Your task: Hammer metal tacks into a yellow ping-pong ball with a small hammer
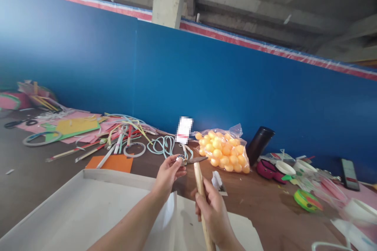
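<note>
My left hand (168,174) is closed, its fingertips pinching the shiny silver end of a small knife-like tool (196,160). Its dark pointed blade reaches right, over the top end of a pale wooden stick (199,178); whether the two touch I cannot tell. Around the middle of the stick my right hand (210,206) is wrapped, holding it nearly upright, tilted slightly left. Below both hands lies a large white sheet of card or paper (118,200) with a raised edge. Just right of the stick, a small white wrapper (217,181) lies on the brown table (253,204).
Behind my hands is a clear bag of orange balls (225,153), beside a leaning black bottle (261,143). Coloured paper (78,126), tubes and light-blue cord (161,145) spread leftward. A green tape roll (308,200) and phone (350,174) lie right. A blue partition (206,86) stands behind.
</note>
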`<act>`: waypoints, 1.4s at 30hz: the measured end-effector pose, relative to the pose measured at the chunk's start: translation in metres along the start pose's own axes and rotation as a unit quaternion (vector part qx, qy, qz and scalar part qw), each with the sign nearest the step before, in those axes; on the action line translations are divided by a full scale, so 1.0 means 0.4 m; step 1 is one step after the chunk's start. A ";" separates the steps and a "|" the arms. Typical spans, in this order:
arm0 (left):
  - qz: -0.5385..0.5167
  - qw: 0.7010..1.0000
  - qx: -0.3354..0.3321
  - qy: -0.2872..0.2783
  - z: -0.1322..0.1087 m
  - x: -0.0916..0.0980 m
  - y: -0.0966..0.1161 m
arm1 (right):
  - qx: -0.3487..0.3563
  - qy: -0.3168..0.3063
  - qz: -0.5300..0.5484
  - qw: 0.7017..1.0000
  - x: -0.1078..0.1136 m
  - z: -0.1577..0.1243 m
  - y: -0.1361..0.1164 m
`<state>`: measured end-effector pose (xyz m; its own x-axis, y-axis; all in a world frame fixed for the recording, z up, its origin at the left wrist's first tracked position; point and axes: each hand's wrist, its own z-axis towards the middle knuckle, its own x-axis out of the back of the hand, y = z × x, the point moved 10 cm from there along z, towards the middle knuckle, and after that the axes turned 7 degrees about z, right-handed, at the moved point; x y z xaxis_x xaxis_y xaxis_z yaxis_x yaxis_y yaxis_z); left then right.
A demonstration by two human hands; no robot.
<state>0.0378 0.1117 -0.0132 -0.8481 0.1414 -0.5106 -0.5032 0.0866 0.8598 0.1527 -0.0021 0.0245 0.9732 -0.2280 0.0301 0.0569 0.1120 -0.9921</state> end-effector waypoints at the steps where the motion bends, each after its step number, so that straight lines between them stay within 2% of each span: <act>1: 0.000 1.000 -0.001 0.002 -0.001 0.001 0.000 | 0.000 -0.004 -0.003 1.000 -0.002 0.000 0.002; 5: 0.004 1.000 -0.003 0.004 -0.003 0.002 0.001 | 0.003 0.015 -0.006 1.000 0.009 -0.002 0.005; 9: 0.008 1.000 -0.004 0.006 -0.001 0.005 -0.001 | 0.003 -0.011 -0.009 1.000 -0.007 -0.005 0.000; 14: 0.015 1.000 -0.007 0.007 0.000 0.006 -0.005 | 0.001 0.008 -0.003 1.000 0.001 -0.001 -0.002; 18: 0.022 1.000 -0.007 0.000 -0.003 0.001 -0.004 | 0.005 -0.005 -0.008 1.000 -0.004 -0.001 0.001; 22: 0.029 1.000 -0.002 -0.007 -0.005 -0.005 -0.004 | 0.002 0.019 -0.001 1.000 0.009 -0.003 0.004; 26: 0.035 0.999 0.004 -0.013 -0.007 -0.009 -0.007 | 0.007 -0.001 -0.006 1.000 -0.001 0.000 -0.001; 30: 0.039 0.999 0.007 -0.014 -0.009 -0.010 -0.007 | 0.009 0.014 -0.003 1.000 0.005 -0.001 -0.004; 34: 0.039 0.999 0.007 -0.009 -0.009 -0.009 -0.007 | 0.009 0.002 -0.007 1.000 -0.001 -0.003 -0.005; 38: 0.035 0.999 0.004 -0.010 -0.008 -0.008 -0.005 | 0.003 0.030 0.004 1.000 0.013 -0.003 -0.005; 42: 0.031 0.999 0.004 -0.008 -0.006 -0.006 -0.006 | 0.005 0.009 0.003 1.000 0.000 -0.001 -0.007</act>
<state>0.0406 0.1087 -0.0140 -0.8747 0.1633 -0.4563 -0.4482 0.0858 0.8898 0.1522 -0.0029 0.0271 0.9694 -0.2445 0.0219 0.0536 0.1238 -0.9909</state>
